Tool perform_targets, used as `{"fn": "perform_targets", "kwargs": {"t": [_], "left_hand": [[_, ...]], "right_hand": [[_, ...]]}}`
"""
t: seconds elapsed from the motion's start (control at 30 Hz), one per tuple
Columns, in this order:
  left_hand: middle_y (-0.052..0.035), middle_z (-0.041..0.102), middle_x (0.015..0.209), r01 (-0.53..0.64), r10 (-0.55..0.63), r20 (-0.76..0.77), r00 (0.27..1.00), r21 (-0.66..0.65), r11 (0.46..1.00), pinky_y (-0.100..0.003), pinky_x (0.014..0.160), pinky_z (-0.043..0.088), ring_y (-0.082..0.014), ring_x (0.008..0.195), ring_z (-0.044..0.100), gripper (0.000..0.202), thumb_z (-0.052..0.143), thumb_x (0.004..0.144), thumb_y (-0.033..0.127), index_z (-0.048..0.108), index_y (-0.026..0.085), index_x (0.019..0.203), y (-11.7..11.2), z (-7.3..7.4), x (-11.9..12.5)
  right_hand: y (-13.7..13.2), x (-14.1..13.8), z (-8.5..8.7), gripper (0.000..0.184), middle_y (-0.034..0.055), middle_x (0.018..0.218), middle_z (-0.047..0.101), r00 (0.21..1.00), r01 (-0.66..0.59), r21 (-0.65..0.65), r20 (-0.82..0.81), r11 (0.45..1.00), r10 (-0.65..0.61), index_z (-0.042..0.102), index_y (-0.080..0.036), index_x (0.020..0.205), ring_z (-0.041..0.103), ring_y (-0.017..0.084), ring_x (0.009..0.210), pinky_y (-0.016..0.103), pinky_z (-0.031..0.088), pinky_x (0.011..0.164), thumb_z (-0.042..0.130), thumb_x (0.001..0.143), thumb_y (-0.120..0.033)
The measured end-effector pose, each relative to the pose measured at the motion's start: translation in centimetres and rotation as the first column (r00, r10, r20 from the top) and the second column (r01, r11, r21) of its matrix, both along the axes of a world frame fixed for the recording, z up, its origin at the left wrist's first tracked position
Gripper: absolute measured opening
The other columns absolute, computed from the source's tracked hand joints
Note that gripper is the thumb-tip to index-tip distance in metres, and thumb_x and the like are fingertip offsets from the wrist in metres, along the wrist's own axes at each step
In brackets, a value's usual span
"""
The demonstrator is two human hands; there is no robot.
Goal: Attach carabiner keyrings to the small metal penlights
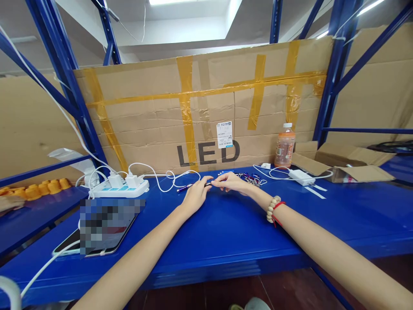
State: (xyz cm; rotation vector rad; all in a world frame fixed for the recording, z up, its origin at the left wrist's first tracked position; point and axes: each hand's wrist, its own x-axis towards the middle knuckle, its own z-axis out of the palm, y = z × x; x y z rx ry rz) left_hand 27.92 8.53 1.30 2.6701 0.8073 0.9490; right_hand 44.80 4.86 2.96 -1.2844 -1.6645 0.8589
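A slim dark blue pen (184, 188) with a shiny end slants across my left hand (197, 193), whose fingers are closed around it. At the other end of the pen, my right hand (229, 182) pinches the dark tip between thumb and fingers. Both hands are close together, low over the blue shelf (222, 232). Just behind my right hand lies a pile of small shiny metal and coloured parts (250, 178), partly covered by that hand. My right wrist carries a beaded bracelet (273, 209) and a red cord.
To the left stand a white power strip (119, 189) with plugs and cables, and a tablet (109, 232) with a blurred screen. On the right are a bottle (285, 146), a white adapter (301, 177) and an open cardboard box (342, 165). A taped cardboard sheet (155, 120) closes the back.
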Motion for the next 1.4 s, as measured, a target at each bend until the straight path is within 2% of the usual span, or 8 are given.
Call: {"fn": "perform_targets", "kwargs": {"t": [0.2, 0.4, 0.57, 0.8, 0.87, 1.0, 1.27, 1.4], "left_hand": [[-0.0009, 0.060, 0.077, 0.015, -0.015, 0.000, 1.000, -0.009, 1.000, -0.028, 0.076, 0.041, -0.0159, 0.077, 0.055, 0.025, 0.034, 0.085, 0.024, 0.053, 0.023, 0.101, 0.3, -0.1, 0.3], [-0.0007, 0.059, 0.073, -0.021, 0.025, 0.059, 0.998, -0.066, 0.998, -0.025, 0.068, 0.041, -0.0145, 0.069, 0.055, 0.025, 0.032, 0.085, 0.026, 0.052, 0.022, 0.100, 0.0, 0.0, 0.5], [0.0011, 0.058, 0.067, -0.097, 0.101, 0.044, 0.994, -0.098, 0.991, -0.024, 0.063, 0.040, -0.0147, 0.065, 0.056, 0.023, 0.032, 0.085, 0.029, 0.052, 0.024, 0.097, -0.3, 0.1, 0.5], [0.0020, 0.060, 0.066, -0.155, 0.164, 0.056, 0.985, -0.139, 0.978, -0.024, 0.061, 0.038, -0.0149, 0.066, 0.057, 0.024, 0.031, 0.086, 0.031, 0.053, 0.025, 0.094, 0.0, 0.1, 0.4], [0.0024, 0.060, 0.065, -0.148, 0.156, 0.047, 0.987, -0.143, 0.979, -0.023, 0.060, 0.038, -0.0147, 0.066, 0.057, 0.024, 0.031, 0.085, 0.031, 0.053, 0.025, 0.093, -0.1, 0.2, 0.5], [0.0026, 0.059, 0.065, -0.147, 0.151, 0.023, 0.988, -0.132, 0.980, -0.023, 0.058, 0.036, -0.0148, 0.066, 0.056, 0.024, 0.030, 0.085, 0.031, 0.052, 0.025, 0.092, -0.2, 0.3, 0.5], [0.0032, 0.060, 0.067, -0.077, 0.082, 0.026, 0.996, -0.167, 0.983, -0.025, 0.067, 0.038, -0.0144, 0.070, 0.056, 0.023, 0.029, 0.085, 0.032, 0.049, 0.024, 0.092, 0.1, -0.1, 0.7], [0.0031, 0.061, 0.069, -0.075, 0.083, 0.031, 0.996, -0.189, 0.979, -0.025, 0.068, 0.038, -0.0151, 0.073, 0.057, 0.024, 0.029, 0.085, 0.034, 0.049, 0.024, 0.096, -0.1, -0.1, 0.9]], "right_hand": [[0.3, 0.3, -0.1, 0.041, -0.0008, 0.055, 0.053, 1.000, 0.020, -0.008, 0.005, 1.000, -0.020, 0.067, -0.014, 0.067, 0.043, 0.006, 0.049, 0.018, 0.031, 0.042, 0.066, 0.054, -0.053], [0.6, 0.3, -0.3, 0.043, 0.0020, 0.063, 0.057, 0.999, 0.043, 0.012, -0.006, 0.999, -0.043, 0.065, -0.014, 0.066, 0.046, 0.007, 0.051, 0.017, 0.032, 0.041, 0.061, 0.058, -0.056], [1.0, 0.3, -0.3, 0.044, 0.0016, 0.055, 0.055, 0.996, 0.086, 0.071, 0.023, 0.994, -0.088, 0.067, -0.014, 0.072, 0.044, 0.007, 0.047, 0.018, 0.032, 0.040, 0.060, 0.060, -0.055], [1.2, 1.8, 0.4, 0.045, 0.0035, 0.065, 0.061, 0.942, 0.329, 0.202, -0.143, 0.923, -0.304, 0.067, -0.012, 0.084, 0.044, 0.007, 0.047, 0.018, 0.032, 0.037, 0.063, 0.059, -0.050], [1.1, 1.6, 0.4, 0.045, 0.0033, 0.065, 0.061, 0.946, 0.313, 0.194, -0.155, 0.930, -0.286, 0.067, -0.013, 0.087, 0.045, 0.007, 0.047, 0.017, 0.032, 0.037, 0.061, 0.061, -0.050], [1.1, 0.0, -0.3, 0.042, 0.0052, 0.071, 0.064, 0.995, 0.077, 0.142, -0.079, 0.987, -0.067, 0.068, -0.013, 0.086, 0.051, 0.008, 0.051, 0.017, 0.036, 0.038, 0.064, 0.061, -0.046], [1.6, -0.6, -0.6, 0.035, 0.0051, 0.064, 0.064, 0.987, 0.127, 0.164, -0.119, 0.978, -0.108, 0.068, -0.013, 0.076, 0.053, 0.010, 0.051, 0.016, 0.036, 0.036, 0.066, 0.059, -0.043], [1.7, 1.6, 0.6, 0.032, 0.0063, 0.075, 0.066, 0.953, 0.299, 0.199, -0.113, 0.933, -0.281, 0.067, -0.014, 0.084, 0.057, 0.011, 0.055, 0.017, 0.038, 0.039, 0.061, 0.067, -0.041]]}}
